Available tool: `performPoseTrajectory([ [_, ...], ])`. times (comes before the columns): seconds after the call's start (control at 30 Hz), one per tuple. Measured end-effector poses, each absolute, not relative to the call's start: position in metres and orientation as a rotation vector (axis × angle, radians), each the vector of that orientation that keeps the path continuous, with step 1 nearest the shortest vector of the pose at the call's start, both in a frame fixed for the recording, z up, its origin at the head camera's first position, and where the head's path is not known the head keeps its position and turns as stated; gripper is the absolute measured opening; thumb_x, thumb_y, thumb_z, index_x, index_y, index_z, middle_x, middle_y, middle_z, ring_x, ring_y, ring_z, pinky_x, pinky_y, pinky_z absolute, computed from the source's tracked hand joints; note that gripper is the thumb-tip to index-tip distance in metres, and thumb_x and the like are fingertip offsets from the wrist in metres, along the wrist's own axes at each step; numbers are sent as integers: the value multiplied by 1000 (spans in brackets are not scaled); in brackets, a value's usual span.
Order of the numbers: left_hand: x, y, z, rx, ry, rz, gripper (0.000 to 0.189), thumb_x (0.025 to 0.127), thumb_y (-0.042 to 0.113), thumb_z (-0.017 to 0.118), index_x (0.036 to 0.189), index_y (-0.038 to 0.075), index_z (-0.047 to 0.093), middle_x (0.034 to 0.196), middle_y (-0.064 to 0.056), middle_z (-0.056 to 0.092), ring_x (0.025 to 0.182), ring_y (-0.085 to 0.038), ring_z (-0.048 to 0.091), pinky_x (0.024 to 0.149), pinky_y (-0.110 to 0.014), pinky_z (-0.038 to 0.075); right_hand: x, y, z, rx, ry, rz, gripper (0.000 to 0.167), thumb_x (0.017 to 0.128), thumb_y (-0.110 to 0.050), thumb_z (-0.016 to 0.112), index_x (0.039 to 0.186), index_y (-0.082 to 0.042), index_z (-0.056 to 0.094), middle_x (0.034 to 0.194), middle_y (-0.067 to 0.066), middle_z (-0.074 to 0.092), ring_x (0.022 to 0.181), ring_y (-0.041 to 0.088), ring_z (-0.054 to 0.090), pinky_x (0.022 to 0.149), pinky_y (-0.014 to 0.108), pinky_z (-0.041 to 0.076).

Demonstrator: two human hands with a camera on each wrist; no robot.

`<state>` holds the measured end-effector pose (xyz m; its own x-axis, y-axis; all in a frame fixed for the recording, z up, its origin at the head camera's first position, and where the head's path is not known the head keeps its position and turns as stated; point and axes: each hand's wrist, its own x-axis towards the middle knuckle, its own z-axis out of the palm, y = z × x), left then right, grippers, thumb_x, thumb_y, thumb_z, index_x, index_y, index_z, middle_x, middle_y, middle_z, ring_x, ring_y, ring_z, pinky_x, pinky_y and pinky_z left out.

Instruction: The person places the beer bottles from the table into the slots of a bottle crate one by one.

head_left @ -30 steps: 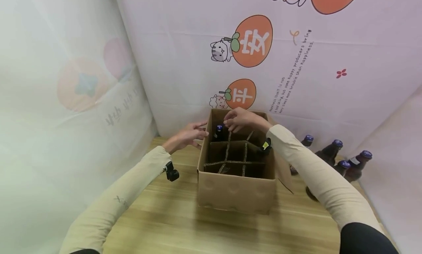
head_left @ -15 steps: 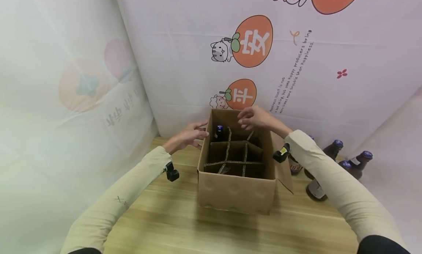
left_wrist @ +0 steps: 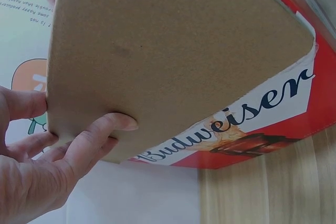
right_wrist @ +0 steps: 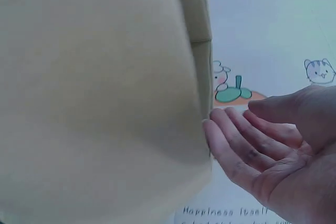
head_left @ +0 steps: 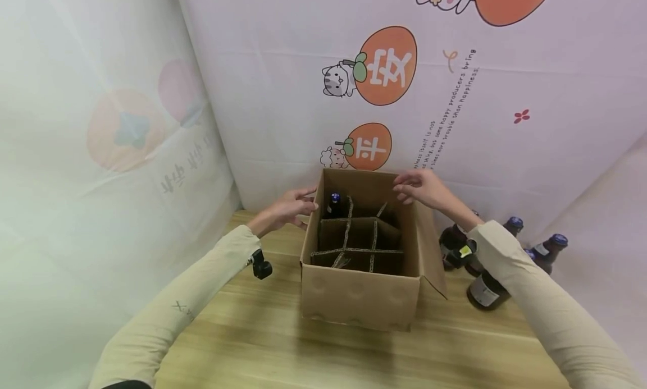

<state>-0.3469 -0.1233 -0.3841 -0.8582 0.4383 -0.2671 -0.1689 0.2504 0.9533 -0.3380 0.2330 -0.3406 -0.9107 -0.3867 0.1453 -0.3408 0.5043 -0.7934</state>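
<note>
Spotter: What's in the cardboard box [head_left: 356,299], and where is it?

Operator: I have it upright on the wooden surface [head_left: 237,338], between the two hands. I count one capped bottle [head_left: 334,204] inside, upright in the far-left compartment, its blue cap showing. The dividers [head_left: 347,234] are two strips running lengthwise and two across, skewed, so I can't swear to the cell count. One flap [head_left: 429,251] hangs outward on the right.

Spotter: And outside?

Operator: Four loose bottles [head_left: 549,253] to the right of the box, partly hidden by the right sleeve [head_left: 551,305]. The nearest shows a pale label.

Spotter: Grip?

Operator: On the left hand [head_left: 284,211] I read the grip as released, fingers resting against the box's far-left corner; my left-wrist view adds a red side printed "Budweiser" [left_wrist: 247,109]. On the right hand [head_left: 427,190], released too, fingers loosely bent at the far-right corner. Whether they touch cardboard, I can't tell.
</note>
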Motion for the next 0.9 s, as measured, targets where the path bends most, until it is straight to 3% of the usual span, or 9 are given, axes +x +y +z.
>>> performPoseTrajectory([
  [0.27, -347, -123, -383, 235, 2039, 1657, 75, 104, 5, 57, 168, 15, 20, 167, -25, 32, 147, -48, 41, 102, -57, 59, -325, 261, -360, -565, 2823, -1578, 29, 106, -2, 56, 126, 19, 61, 116, 39, 68, 80, 6, 73, 71, 27, 67],
  [0.63, -347, -123, -385, 257, 2033, 1665, 75, 104, 6, 56, 169, 15, 20, 171, -21, 25, 147, -48, 40, 102, -57, 59, -314, 302, -401, -422, 2999, -1701, 26, 106, -2, 56, 118, 20, 63, 111, 40, 69, 80, -5, 68, 70, 14, 62],
  [0.7, -347, -123, -386, 255, 2040, 1665, 75, 104, 6, 57, 169, 15, 20, 171, -22, 25, 147, -48, 41, 100, -56, 60, -310, 309, -406, -363, 3048, -1687, 27, 107, -5, 57, 118, 17, 65, 109, 30, 74, 81, -8, 67, 70, 12, 60],
  [0.77, -348, -123, -387, 253, 2046, 1664, 75, 104, 6, 58, 169, 16, 21, 170, -22, 27, 146, -48, 41, 99, -55, 61, -305, 314, -412, -275, 3085, -1702, 29, 107, -11, 58, 119, 14, 66, 103, 12, 79, 82, -10, 67, 70, 9, 57],
  [0.9, -349, -124, -388, 250, 2056, 1662, 76, 102, 6, 59, 168, 17, 22, 168, -23, 29, 144, -47, 44, 95, -52, 63, -297, 321, -423, -73, 3139, -1771, 32, 108, -19, 58, 121, 9, 67, 93, -22, 72, 86, -12, 65, 70, 5, 51],
])
